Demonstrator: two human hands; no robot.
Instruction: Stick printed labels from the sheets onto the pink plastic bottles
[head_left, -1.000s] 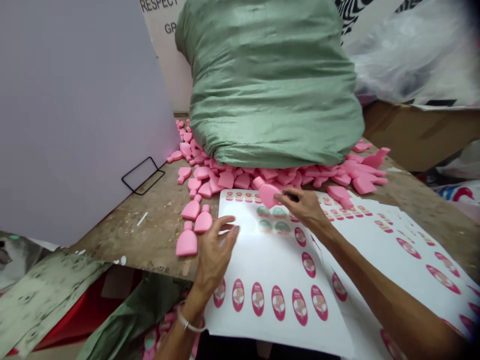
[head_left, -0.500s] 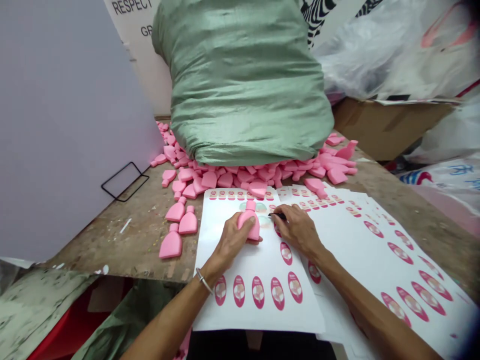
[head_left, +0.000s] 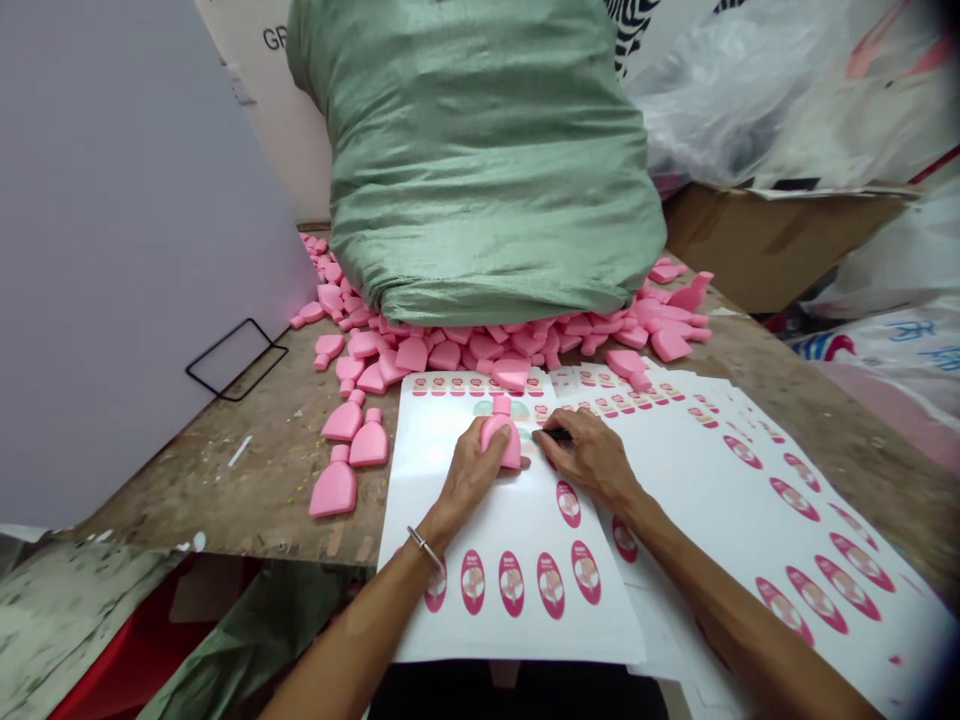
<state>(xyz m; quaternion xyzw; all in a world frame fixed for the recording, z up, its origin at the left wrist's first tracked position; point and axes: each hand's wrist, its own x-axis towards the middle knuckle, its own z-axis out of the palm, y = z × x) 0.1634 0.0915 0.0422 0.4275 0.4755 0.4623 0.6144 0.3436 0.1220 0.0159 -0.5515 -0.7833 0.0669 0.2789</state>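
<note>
My left hand [head_left: 474,460] is closed around a small pink toy bottle [head_left: 501,440], thumb across its front, neck pointing away from me. Just right of it, my right hand [head_left: 592,455] pinches a slim black pointed tool [head_left: 556,434], tip toward the bottle; its exact kind is not clear. Both hands are over a white sticker sheet [head_left: 450,500] with oval pink labels along its near edge and small labels at the far edge. Some green labels lie partly hidden behind the bottle.
Several pink bottles [head_left: 334,485] lie left of the sheet, and a heap of them [head_left: 517,340] spreads under a big green sack [head_left: 487,170]. More sticker sheets [head_left: 690,500] overlap on the right. A black wire frame [head_left: 236,360] rests by the pale panel [head_left: 135,250].
The view has shifted slightly. The black tool's tip has moved slightly closer to the bottle. Both hands keep their hold.
</note>
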